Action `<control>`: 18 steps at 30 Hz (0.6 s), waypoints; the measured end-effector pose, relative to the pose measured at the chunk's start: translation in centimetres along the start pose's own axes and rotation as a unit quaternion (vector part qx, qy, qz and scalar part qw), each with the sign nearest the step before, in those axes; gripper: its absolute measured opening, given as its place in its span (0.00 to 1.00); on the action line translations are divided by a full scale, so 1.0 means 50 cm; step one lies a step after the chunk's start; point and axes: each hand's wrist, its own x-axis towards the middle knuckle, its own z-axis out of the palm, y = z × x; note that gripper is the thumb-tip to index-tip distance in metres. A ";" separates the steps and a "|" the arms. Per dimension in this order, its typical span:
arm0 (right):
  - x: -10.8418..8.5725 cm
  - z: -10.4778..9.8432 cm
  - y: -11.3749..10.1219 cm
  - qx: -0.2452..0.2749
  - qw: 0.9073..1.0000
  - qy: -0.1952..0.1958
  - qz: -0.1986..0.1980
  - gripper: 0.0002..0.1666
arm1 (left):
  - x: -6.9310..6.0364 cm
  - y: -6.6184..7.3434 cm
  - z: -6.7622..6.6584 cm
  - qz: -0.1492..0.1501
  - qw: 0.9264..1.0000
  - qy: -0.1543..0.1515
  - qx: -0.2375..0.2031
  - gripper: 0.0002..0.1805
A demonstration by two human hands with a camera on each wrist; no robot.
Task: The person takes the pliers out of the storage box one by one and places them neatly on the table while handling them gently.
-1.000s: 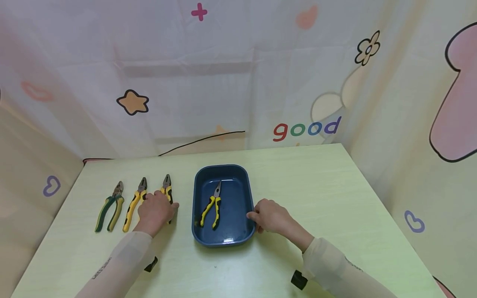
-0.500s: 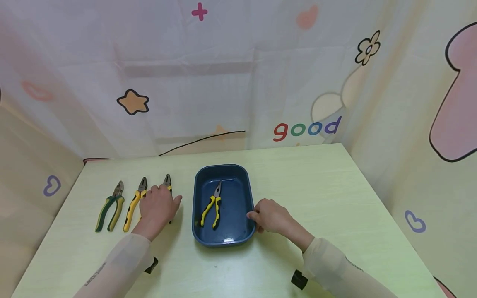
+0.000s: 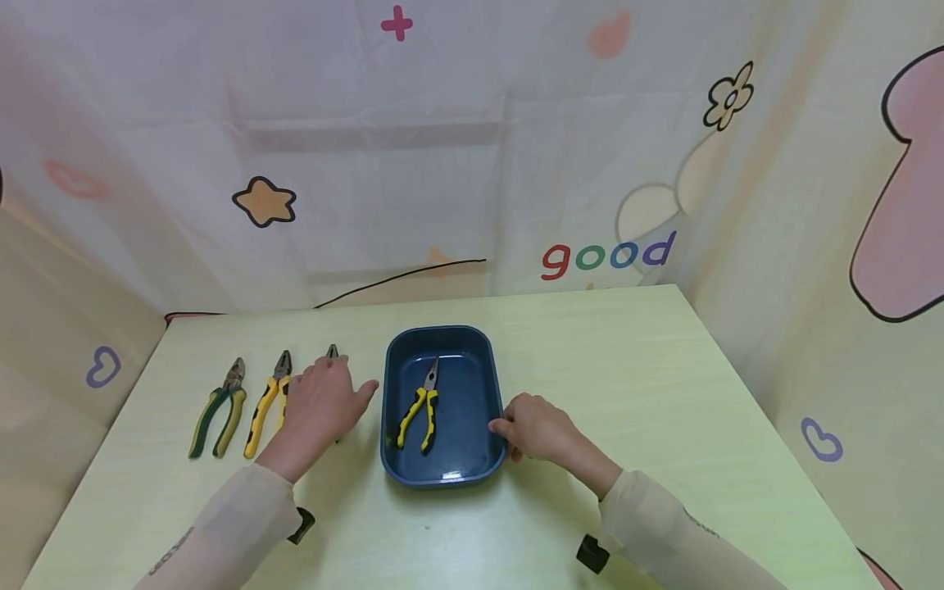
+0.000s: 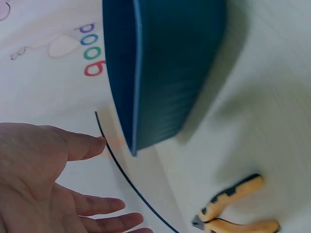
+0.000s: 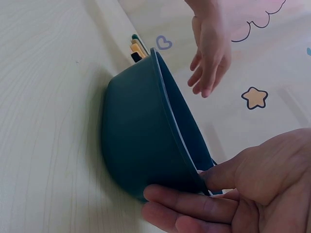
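My left hand [image 3: 324, 403] hovers with fingers spread over a pair of yellow-and-black pliers [image 3: 332, 351], hiding most of them in the head view. In the left wrist view that hand [image 4: 36, 170] holds nothing and is apart from the pliers [image 4: 238, 191] on the table. My right hand [image 3: 542, 428] pinches the right rim of a deep blue plastic bin [image 3: 468, 401]. The right wrist view shows the thumb inside the bin's wall [image 5: 138, 126] and the fingers outside. Long-nose pliers [image 3: 431, 419] with yellow-and-black handles lie inside the bin, jaws pointing away.
Left of my left hand lie yellow-and-black combination pliers [image 3: 258, 418] and green-handled pliers [image 3: 203, 422], in a row. All stand on a pale table [image 3: 590, 352]. A printed curtain [image 3: 442, 180] hangs behind and along both sides.
My left hand has risen off the yellow-and-black pliers and shifted slightly right, thumb spreading toward the bin. The right hand and the bin have stayed still.
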 end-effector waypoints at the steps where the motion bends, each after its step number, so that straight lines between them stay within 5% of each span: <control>1: 0.000 0.000 0.000 0.000 1.000 0.000 0.001 0.20 | -0.003 0.006 -0.003 0.005 1.000 0.003 -0.002 0.36; 8: 0.000 0.000 0.001 0.003 1.000 -0.002 -0.001 0.20 | -0.018 0.046 -0.010 0.041 0.999 0.034 -0.011 0.34; 18: 0.000 -0.001 0.000 0.001 1.000 -0.003 0.001 0.19 | -0.024 0.092 -0.004 0.082 0.996 0.036 0.014 0.35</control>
